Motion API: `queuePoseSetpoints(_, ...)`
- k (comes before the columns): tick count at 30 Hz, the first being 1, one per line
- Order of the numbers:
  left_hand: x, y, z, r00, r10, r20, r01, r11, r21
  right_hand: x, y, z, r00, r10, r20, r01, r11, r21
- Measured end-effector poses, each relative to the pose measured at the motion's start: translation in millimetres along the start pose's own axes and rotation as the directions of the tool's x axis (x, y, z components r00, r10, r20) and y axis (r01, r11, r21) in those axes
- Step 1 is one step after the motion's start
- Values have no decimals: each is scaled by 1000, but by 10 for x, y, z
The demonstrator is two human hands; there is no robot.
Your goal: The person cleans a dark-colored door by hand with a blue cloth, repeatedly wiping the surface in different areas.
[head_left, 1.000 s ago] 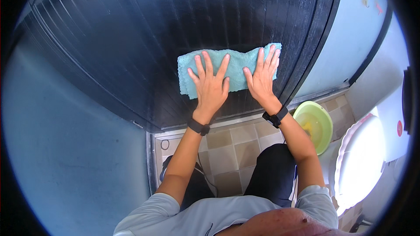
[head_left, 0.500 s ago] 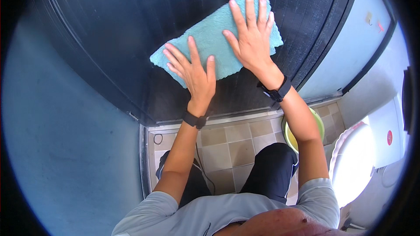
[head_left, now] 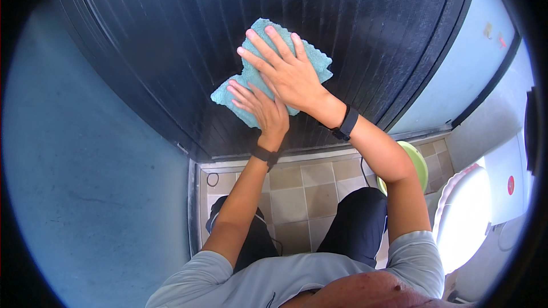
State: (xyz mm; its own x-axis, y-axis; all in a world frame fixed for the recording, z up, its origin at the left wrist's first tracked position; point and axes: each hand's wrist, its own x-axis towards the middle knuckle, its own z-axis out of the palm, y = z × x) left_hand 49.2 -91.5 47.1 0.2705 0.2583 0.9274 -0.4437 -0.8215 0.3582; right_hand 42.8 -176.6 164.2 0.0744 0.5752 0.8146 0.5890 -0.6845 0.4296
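A turquoise terry cloth [head_left: 315, 63] lies against a dark, grooved door panel [head_left: 382, 40]. My right hand [head_left: 294, 80] presses flat on its upper part, fingers stretched up and to the left. Lower down, my left hand [head_left: 267, 113] rests on the cloth's lower left part with its fingers extended. The two hands are close together, the right one partly overlapping the left near the thumb. Between them the cloth is bunched, with a notch in its left edge. Each wrist wears a black band.
A yellow-green basin [head_left: 419, 165] stands on the tiled floor [head_left: 288, 205], partly behind my right forearm. Right of it is a white toilet [head_left: 465, 217] with its tank [head_left: 508, 162]. A blue wall [head_left: 97, 165] borders the left. A thin cable loop [head_left: 212, 179] lies by the door sill.
My right hand has slid down and to the left, close to the left hand, which has moved slightly down and right. The cloth, spread wide before, is now bunched between them.
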Motion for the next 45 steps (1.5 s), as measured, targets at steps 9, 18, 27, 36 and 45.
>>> queuePoseSetpoints(9,423,333,-177,992,41,116,-37,999,-37,98,362,-251,989,102,-105,-105,994,-24)
queuePoseSetpoints(18,574,605,-304,914,222,341,-208,975,-78,-464,633,-386,879,462,-120,-462,886,27)
queuePoseSetpoints(27,130,582,-78,776,312,548,-347,937,-42,-1501,406,-128,768,639,33,-640,768,27)
queuePoseSetpoints(36,-103,509,-5,708,313,633,-403,915,-2,-1798,397,-103,757,642,122,-649,760,27)
queuePoseSetpoints(45,535,540,-290,906,182,383,-215,976,42,-665,735,-332,885,451,-117,-457,889,-22)
